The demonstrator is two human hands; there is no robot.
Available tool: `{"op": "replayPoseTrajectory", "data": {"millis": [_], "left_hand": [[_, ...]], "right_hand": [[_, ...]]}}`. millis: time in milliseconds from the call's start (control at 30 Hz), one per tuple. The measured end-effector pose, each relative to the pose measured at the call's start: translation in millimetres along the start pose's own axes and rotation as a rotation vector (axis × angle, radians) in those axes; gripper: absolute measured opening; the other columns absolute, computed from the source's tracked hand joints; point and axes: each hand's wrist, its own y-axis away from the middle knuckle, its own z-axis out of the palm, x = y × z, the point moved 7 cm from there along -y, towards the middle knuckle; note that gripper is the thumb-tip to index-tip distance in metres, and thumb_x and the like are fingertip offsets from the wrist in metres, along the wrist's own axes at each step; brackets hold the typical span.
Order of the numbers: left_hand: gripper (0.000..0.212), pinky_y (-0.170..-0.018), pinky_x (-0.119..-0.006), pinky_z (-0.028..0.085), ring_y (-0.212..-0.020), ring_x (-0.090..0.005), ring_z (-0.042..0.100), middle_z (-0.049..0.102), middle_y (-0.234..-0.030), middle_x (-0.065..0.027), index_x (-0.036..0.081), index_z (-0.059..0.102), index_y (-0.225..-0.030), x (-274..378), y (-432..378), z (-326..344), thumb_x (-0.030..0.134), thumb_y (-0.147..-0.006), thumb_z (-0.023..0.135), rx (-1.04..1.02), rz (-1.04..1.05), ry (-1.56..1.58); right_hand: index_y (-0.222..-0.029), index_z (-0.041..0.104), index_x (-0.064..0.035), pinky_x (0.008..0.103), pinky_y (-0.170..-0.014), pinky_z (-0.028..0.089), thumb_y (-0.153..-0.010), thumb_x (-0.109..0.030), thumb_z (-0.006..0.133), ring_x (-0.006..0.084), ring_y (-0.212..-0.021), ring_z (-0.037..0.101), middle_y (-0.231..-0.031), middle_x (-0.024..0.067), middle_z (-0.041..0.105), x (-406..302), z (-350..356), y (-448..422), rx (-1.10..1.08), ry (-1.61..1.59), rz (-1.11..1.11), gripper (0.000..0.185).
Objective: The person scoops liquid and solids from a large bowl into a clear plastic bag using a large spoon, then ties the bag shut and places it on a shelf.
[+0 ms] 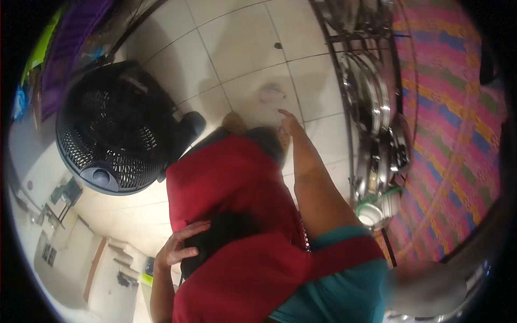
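Note:
My left hand (181, 244) rests against the front of a red apron (226, 173) at my waist. Its thumb and fingers are apart beside a black patch (226, 232), which could be cloth or a pouch. My right hand (287, 123) hangs low beside my leg, index finger extended and the other fingers loosely curled. Nothing shows in it. Just beyond its fingertip, over the tiled floor (242, 44), is a small, pale, blurred thing (271, 93) that I cannot identify. Part of my foot (233, 121) shows past the apron.
A black fan (113, 129) stands close on the left. Along the right runs a dark metal rack (333, 60) with steel plates (369, 93) and a green-rimmed basket (387, 202) holding bowls. Striped, colourful fabric (448, 141) spreads behind it. Purple plastic (72, 52) is at upper left.

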Motion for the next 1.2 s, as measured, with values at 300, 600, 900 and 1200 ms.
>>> {"op": "replayPoseTrajectory", "data": {"millis": [300,600,900,1200], "left_hand": [[0.074,-0.113,-0.045,0.029,-0.137,-0.0338,0.039,0.05,-0.142,-0.0177,0.003,0.056,-0.133,14.2,-27.8,-15.0,0.048,-0.077,0.072,-0.065,-0.027,-0.124],[0.081,-0.113,-0.043,0.031,-0.136,-0.0299,0.04,0.043,-0.145,-0.0158,0.006,0.037,-0.146,79.6,-1.4,3.2,0.031,-0.079,0.076,-0.064,0.002,0.12],[0.052,-0.091,-0.033,0.05,-0.106,-0.0252,0.062,0.059,-0.122,-0.0153,0.002,0.055,-0.129,286.9,-42.9,43.8,0.009,-0.08,0.07,0.285,0.918,-0.243],[0.037,-0.079,-0.03,0.049,-0.091,-0.0143,0.063,0.064,-0.108,-0.0049,0.007,0.058,-0.116,394.9,110.7,112.9,-0.002,-0.08,0.059,0.049,0.662,0.294]], "right_hand": [[-0.145,0.044,-0.0214,0.0318,-0.067,0.054,-0.089,-0.006,0.054,0.0253,-0.087,0.064,-0.117,0.0126,0.062,30.7,27.6,-55.6,0.234,0.43,-0.483,0.059],[-0.147,0.039,-0.0203,0.024,-0.058,0.047,-0.096,-0.012,0.051,0.0077,-0.066,0.055,-0.091,-0.0016,0.058,-195.1,-145.5,215.6,-0.37,-0.971,-0.147,0.054],[-0.14,0.049,-0.0096,0.0232,-0.064,0.052,-0.094,-0.011,0.057,0.0088,-0.077,0.061,-0.124,0.0024,0.061,-397.3,-283.6,526.1,-0.246,-0.667,-0.657,0.047],[-0.091,0.066,-0.0014,0.0322,-0.072,0.048,-0.082,-0.01,0.071,0.0161,-0.078,0.058,-0.085,0.0069,0.064,-431.6,-354.9,652.5,0.612,-0.403,-0.812,0.014]]}}
